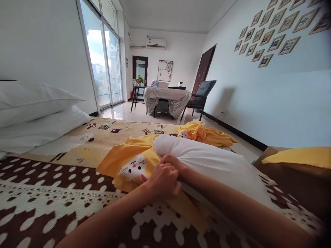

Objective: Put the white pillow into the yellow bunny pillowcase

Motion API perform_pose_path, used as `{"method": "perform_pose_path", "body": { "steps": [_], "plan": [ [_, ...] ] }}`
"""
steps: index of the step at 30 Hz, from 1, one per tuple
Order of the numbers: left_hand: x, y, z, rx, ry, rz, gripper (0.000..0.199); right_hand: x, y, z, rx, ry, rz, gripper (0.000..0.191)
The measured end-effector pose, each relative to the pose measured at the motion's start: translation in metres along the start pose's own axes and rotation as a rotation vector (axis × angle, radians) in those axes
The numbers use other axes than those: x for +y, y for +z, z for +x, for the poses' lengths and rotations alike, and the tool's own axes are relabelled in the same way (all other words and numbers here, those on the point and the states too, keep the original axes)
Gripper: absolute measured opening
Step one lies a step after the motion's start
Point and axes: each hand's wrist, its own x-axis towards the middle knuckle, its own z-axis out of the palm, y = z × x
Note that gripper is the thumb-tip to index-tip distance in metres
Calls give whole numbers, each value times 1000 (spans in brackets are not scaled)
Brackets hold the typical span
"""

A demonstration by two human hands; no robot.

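Left hand: the left hand (165, 179) is curled closed, fingers clenched on the edge of the yellow pillowcase (134, 165) where it meets the white pillow (212, 162).
Right hand: the right hand (174, 161) is mostly hidden behind the left; its fingers appear bunched against the same pillowcase edge and the pillow end. Whether it is closed on the fabric cannot be told.
Pillow position: lies on the bed (51, 193), long side running toward the right, its near end partly inside the pillowcase opening.
Pillowcase position: spread flat to the left of the pillow, cat print facing up, touching the bed cover.
Risk, slipped grip: both hands work on one small stretch of hem; if the fabric slides out of the fingers, the case opening could collapse off the pillow end.
Risk, bunching: the pillow looks bulkier than the opening; cloth may fold under and jam at the corner.
Risk, seam strain: a one-sided pull could stress the seam.
Nearby, second yellow cloth: a crumpled yellow cloth (207, 134) lies just beyond the pillow, close enough to get caught up.
Nearby, stacked pillows: two white stacked pillows (38, 113) sit at the left, well apart.
Nearby, right edge: a brown box (297, 182) with yellow fabric on top stands beside the bed, near the pillow's far side.
Background: covered table (168, 98) and chair (201, 94), well apart.
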Motion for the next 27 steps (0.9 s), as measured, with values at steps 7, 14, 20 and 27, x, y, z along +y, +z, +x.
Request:
{"method": "perform_pose_path", "body": {
  "steps": [7, 14, 20, 27],
  "plan": [
    [-21, -8, -31, 16, 49, 46, 7, -5, -10, -36, 45, -130, 72, 25],
    [-42, -9, -68, 235, -1, 187, 24, -10, -46, -60, 173, -217, 365, 36],
    [-40, -8, -72, 315, -50, 247, 25, 8, -41, -49, -114, -303, 1130, 20],
    [-119, -25, -143, -142, -963, -323, 62, 33, -19, -69, 159, 372, 1970, 22]
  ]
}}
